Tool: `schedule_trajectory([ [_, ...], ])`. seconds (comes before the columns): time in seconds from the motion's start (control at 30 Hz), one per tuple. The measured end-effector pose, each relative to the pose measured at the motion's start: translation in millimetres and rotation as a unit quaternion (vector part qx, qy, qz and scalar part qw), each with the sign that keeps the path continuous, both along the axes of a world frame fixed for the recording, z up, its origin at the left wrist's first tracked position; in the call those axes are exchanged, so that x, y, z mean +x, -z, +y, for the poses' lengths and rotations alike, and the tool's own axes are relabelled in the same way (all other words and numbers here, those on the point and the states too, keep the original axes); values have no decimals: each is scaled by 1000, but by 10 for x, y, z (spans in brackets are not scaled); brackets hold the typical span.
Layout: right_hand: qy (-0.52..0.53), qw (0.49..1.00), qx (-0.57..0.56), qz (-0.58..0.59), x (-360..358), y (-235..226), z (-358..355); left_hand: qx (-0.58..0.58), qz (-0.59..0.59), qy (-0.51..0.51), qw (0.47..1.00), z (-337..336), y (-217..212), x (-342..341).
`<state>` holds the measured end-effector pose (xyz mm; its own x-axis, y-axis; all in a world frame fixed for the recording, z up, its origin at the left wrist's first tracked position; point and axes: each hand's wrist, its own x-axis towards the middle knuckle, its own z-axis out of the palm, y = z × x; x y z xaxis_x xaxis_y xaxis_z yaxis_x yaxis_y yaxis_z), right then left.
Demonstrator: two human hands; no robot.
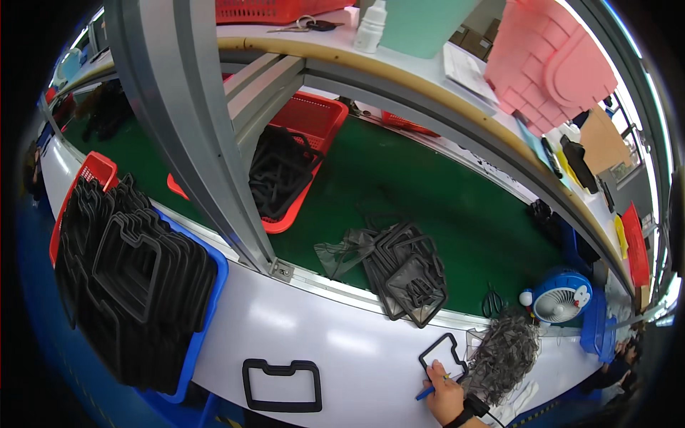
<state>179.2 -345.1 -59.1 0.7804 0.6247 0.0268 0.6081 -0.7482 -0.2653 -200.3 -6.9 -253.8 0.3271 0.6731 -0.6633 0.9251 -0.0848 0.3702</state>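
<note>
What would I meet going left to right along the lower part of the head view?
Blue crate loaded with stacked black frames → single notched frame lying flat on the white tabletop → your right hand → heap of thin grey scraps.

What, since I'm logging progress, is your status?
Left hand unseen. Right hand holds slim blue tool, at black notched rectangular frame. Tangled grey scrap heap alongside.

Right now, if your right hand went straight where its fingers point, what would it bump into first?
Probably the small black frame right at the fingertips of my right hand. Beyond it lies the dark frame pile, though depth is hard to judge.
</note>
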Motion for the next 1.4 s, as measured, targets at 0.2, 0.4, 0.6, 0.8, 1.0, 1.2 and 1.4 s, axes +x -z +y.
schedule_trajectory([
  [0.2, 3, 999, -15, -44, 71, -220, 155, 16, -50, 27, 998, 204, 100, 78],
  [0.4, -19, 976, 101, -191, 629, -258, 935, 60, -150, 55, 985, 406, 329, -34],
  [0.6, 13, 971, 39, -234, 881, 125, 1113, -19, -329, 155, 931, 320, -597, 296],
  [0.8, -14, 951, 148, -272, -172, -562, 751, -302, -387, 187, 851, -256, -1652, 510],
  [1.0, -144, 979, 106, -99, -1520, -367, 179, -525, -432, -19, 734, -805, -1738, 1170],
  [1.2, -37, 979, 202, 9, -1762, -414, 83, -500, -372, 44, 781, -919, -1657, 1290],
  [1.4, -30, 915, 395, 71, -1859, -133, 368, -538, -393, 34, 745, -888, -1809, 1418],
])
